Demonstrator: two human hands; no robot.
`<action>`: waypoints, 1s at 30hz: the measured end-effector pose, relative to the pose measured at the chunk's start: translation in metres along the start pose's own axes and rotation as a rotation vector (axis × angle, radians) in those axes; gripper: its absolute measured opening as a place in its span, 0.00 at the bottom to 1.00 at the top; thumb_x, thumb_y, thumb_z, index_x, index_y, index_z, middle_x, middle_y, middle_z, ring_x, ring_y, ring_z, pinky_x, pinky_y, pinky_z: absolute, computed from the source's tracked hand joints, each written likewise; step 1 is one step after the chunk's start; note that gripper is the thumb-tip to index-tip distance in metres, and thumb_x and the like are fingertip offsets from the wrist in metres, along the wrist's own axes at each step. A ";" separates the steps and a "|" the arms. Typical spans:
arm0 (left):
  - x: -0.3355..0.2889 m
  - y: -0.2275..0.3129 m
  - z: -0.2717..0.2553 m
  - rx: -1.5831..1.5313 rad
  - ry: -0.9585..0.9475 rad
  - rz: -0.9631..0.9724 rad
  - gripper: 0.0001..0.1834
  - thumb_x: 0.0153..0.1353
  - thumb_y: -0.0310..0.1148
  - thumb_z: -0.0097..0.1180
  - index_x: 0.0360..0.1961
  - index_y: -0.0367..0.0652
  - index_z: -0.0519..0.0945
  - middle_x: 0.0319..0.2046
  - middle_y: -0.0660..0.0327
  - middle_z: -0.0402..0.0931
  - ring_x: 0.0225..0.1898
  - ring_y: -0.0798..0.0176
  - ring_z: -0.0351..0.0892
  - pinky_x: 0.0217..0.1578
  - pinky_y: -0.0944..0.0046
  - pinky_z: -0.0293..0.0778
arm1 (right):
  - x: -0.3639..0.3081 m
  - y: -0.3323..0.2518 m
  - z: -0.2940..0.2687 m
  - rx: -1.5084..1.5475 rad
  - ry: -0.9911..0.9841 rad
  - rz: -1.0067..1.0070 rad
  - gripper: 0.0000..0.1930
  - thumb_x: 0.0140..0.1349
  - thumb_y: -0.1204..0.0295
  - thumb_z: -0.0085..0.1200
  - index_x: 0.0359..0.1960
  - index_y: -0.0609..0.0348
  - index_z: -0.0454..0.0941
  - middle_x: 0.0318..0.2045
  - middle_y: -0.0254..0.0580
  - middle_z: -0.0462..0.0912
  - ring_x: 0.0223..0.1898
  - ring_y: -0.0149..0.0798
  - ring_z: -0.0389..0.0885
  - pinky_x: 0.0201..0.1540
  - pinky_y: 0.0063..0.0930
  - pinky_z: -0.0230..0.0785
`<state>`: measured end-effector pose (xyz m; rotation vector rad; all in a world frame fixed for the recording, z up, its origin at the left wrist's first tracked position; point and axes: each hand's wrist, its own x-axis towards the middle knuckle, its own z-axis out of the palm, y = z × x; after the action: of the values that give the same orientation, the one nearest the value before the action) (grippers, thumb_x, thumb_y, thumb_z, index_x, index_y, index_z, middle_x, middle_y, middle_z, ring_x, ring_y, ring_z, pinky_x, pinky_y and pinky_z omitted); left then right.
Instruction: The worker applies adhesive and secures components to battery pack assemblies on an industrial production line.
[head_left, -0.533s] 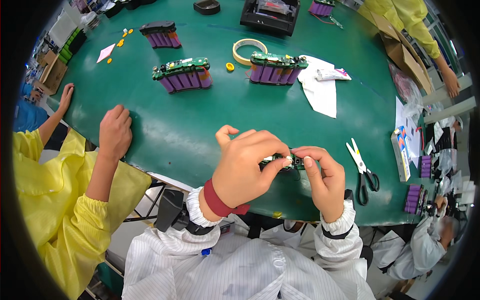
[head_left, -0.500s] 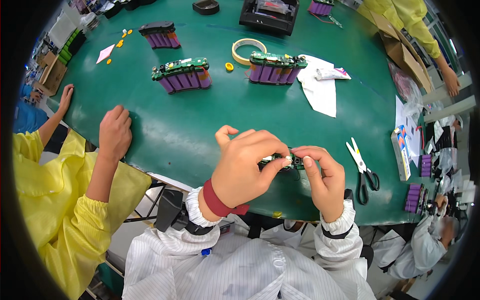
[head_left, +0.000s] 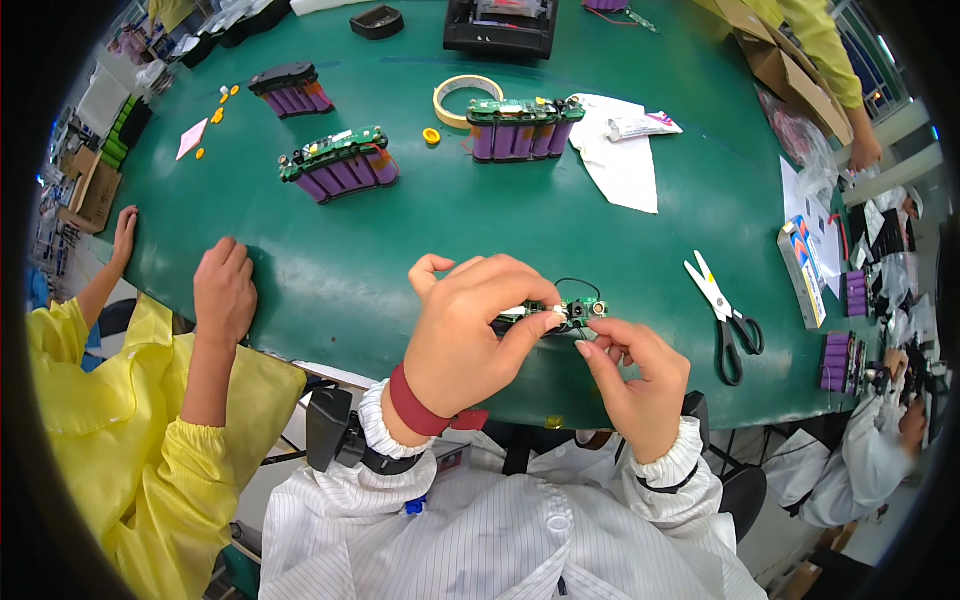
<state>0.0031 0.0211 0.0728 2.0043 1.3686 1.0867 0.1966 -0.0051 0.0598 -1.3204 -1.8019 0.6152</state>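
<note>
In front of me is a green circuit board (head_left: 590, 309) with a round brass-coloured socket, partly covered by my fingers. A thin black wire (head_left: 578, 281) loops up from its far side. My left hand (head_left: 470, 320), with a dark red band at the wrist, is closed, thumb and forefinger pinching at a small white part (head_left: 558, 316) on the board. My right hand (head_left: 640, 377) is closed at the board's near right side, thumb and forefinger together on what looks like a thin dark wire. What lies under the board is mostly hidden by my hands.
Purple battery packs with green boards (head_left: 340, 170) (head_left: 525, 130) stand farther back, near a tape roll (head_left: 468, 100) and a tube (head_left: 645, 126) on white paper. Scissors (head_left: 725, 318) and a box (head_left: 802, 272) lie right. A co-worker's fist (head_left: 224, 290) rests left.
My right hand has drawn slightly down from the board, uncovering its right end and the looped wire. My left hand keeps its pinch. The whole view has shifted a little.
</note>
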 end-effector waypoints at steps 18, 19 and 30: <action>0.008 -0.002 -0.003 -0.033 -0.062 0.107 0.05 0.50 0.27 0.66 0.29 0.46 0.83 0.34 0.66 0.84 0.30 0.64 0.80 0.51 0.52 0.62 | 0.007 -0.016 0.010 -0.058 0.075 -0.045 0.09 0.50 0.81 0.64 0.34 0.61 0.80 0.31 0.41 0.83 0.28 0.41 0.79 0.31 0.30 0.71; 0.010 -0.003 -0.002 -0.049 -0.073 0.128 0.05 0.50 0.26 0.66 0.29 0.45 0.83 0.33 0.65 0.84 0.30 0.63 0.81 0.49 0.54 0.66 | 0.008 -0.016 0.010 -0.047 0.101 -0.023 0.09 0.50 0.82 0.64 0.34 0.61 0.80 0.31 0.41 0.83 0.28 0.41 0.79 0.30 0.30 0.71; 0.015 -0.007 -0.006 -0.273 -0.087 0.146 0.06 0.50 0.20 0.65 0.31 0.36 0.83 0.33 0.57 0.82 0.30 0.64 0.81 0.29 0.69 0.75 | 0.011 -0.015 0.015 0.020 0.113 -0.056 0.08 0.49 0.81 0.65 0.33 0.59 0.82 0.29 0.40 0.82 0.29 0.41 0.80 0.30 0.31 0.71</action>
<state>-0.0029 0.0373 0.0767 1.9460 0.9842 1.1656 0.1746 0.0008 0.0664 -1.2614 -1.7305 0.5166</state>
